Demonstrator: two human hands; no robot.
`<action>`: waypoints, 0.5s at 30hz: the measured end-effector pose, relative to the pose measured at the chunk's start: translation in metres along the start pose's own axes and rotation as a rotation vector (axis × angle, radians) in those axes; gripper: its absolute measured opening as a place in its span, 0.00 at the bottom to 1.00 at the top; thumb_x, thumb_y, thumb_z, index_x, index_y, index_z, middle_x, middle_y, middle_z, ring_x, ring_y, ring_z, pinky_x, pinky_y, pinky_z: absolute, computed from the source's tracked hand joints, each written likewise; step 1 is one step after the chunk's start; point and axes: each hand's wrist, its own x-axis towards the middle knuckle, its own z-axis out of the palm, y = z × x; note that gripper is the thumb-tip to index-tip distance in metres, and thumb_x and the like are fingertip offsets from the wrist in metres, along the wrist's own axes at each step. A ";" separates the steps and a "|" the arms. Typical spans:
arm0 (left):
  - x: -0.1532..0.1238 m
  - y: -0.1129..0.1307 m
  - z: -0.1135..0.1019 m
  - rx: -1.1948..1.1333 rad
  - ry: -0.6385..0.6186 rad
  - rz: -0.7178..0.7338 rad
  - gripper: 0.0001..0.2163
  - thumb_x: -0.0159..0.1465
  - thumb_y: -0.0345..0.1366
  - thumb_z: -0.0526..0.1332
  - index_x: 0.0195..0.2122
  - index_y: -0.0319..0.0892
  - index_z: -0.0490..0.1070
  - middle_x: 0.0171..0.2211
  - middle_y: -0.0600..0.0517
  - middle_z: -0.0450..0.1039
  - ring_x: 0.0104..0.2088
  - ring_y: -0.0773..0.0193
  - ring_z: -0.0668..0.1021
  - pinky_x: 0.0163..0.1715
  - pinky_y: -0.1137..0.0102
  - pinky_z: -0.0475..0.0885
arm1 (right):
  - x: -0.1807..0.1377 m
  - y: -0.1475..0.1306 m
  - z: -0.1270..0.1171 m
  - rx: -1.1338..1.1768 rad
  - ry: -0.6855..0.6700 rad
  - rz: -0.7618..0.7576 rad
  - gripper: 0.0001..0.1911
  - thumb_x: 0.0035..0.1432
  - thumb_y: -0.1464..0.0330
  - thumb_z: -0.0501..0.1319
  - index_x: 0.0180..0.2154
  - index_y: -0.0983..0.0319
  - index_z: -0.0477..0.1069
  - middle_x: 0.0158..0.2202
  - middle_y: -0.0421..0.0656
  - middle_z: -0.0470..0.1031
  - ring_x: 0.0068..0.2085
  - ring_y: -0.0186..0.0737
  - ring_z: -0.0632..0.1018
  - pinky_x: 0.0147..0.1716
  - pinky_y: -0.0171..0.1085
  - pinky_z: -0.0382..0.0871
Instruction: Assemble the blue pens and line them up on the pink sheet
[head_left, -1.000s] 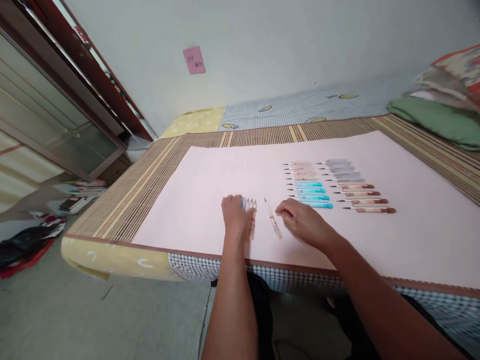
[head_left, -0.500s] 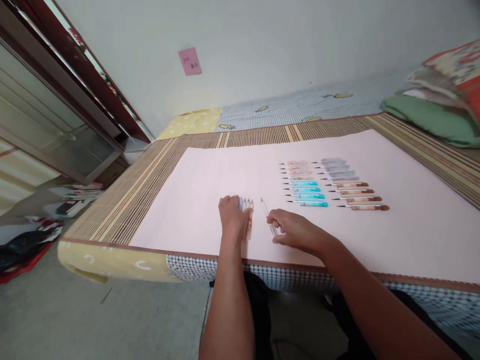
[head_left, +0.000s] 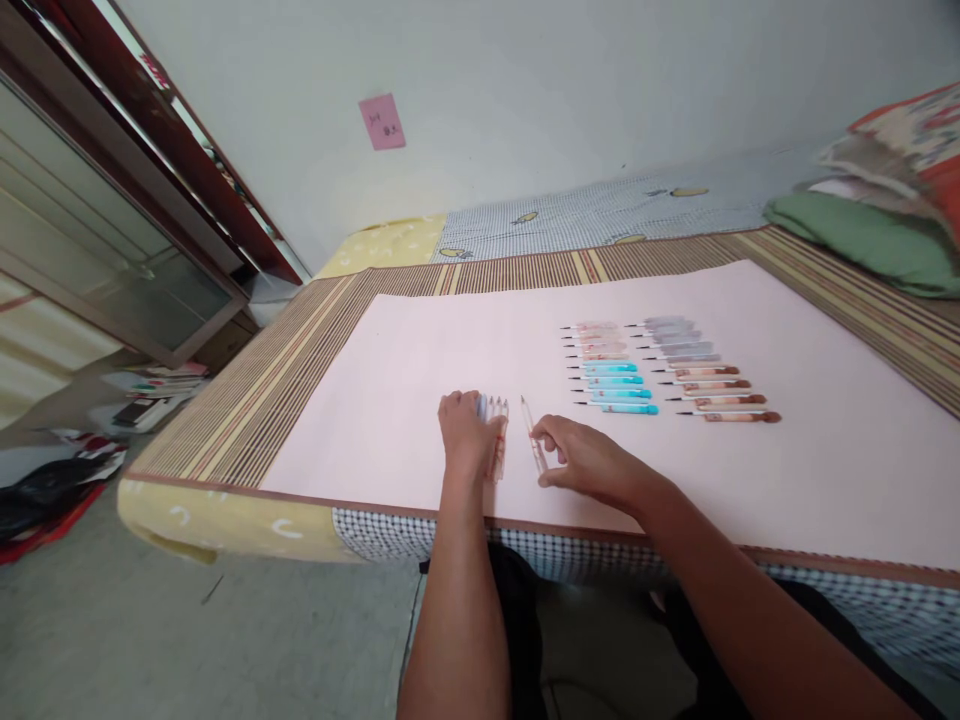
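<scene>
My left hand [head_left: 466,430] is curled round a side-by-side row of pencils [head_left: 499,452] standing close together on a pale pink sheet [head_left: 390,400]. Their dark points face away from me, and my palm hides part of the row. A single clear-and-pink pencil [head_left: 526,412] is gripped between the thumb and fingers of my right hand [head_left: 559,450], just right of that row, its tip also pointing away. Farther right lie two columns of pencils with tips to the left: pale pink ones [head_left: 600,340] above turquoise ones [head_left: 619,380], and grey ones [head_left: 679,338] above brown ones [head_left: 720,398].
The sheet lies on a striped mat [head_left: 247,400] over a bed. Folded green cloth [head_left: 847,240] and a cushion [head_left: 915,140] are piled at the far right. A pink note [head_left: 382,122] is on the wall. A glass-panelled door [head_left: 97,220] stands at left.
My right hand has shifted slightly left with its pencil, nearer the row under my left hand. The left hand has stayed nearly still.
</scene>
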 end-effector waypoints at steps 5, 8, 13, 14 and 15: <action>0.000 0.000 0.000 0.005 -0.003 0.001 0.23 0.55 0.38 0.68 0.52 0.43 0.71 0.58 0.41 0.66 0.64 0.48 0.62 0.63 0.57 0.56 | 0.001 0.003 0.002 0.034 -0.005 -0.010 0.19 0.46 0.71 0.69 0.42 0.59 0.68 0.38 0.41 0.73 0.35 0.39 0.74 0.32 0.35 0.62; 0.001 0.000 0.001 0.013 0.005 0.003 0.23 0.55 0.38 0.68 0.52 0.43 0.71 0.58 0.41 0.66 0.64 0.48 0.62 0.63 0.57 0.56 | 0.002 0.002 0.003 0.063 -0.004 -0.011 0.19 0.45 0.72 0.69 0.40 0.59 0.68 0.38 0.40 0.73 0.35 0.39 0.74 0.32 0.36 0.63; 0.000 0.003 -0.001 0.022 -0.005 -0.003 0.23 0.55 0.38 0.68 0.53 0.41 0.71 0.60 0.39 0.64 0.65 0.48 0.61 0.63 0.57 0.56 | 0.004 -0.006 0.006 0.206 -0.051 0.038 0.19 0.44 0.76 0.69 0.38 0.60 0.66 0.34 0.37 0.72 0.31 0.36 0.74 0.30 0.35 0.65; -0.001 0.003 -0.002 0.025 -0.010 -0.005 0.24 0.56 0.38 0.68 0.53 0.39 0.71 0.60 0.38 0.64 0.65 0.47 0.61 0.64 0.58 0.56 | 0.004 -0.008 0.008 0.247 -0.054 0.045 0.20 0.43 0.76 0.69 0.38 0.60 0.66 0.33 0.37 0.72 0.30 0.35 0.73 0.30 0.35 0.66; -0.001 0.004 -0.002 0.029 -0.015 -0.006 0.24 0.56 0.38 0.68 0.53 0.38 0.70 0.60 0.37 0.63 0.65 0.47 0.61 0.64 0.58 0.56 | 0.005 -0.009 0.011 0.282 -0.050 0.046 0.20 0.43 0.76 0.70 0.39 0.60 0.66 0.33 0.36 0.71 0.29 0.34 0.73 0.30 0.35 0.66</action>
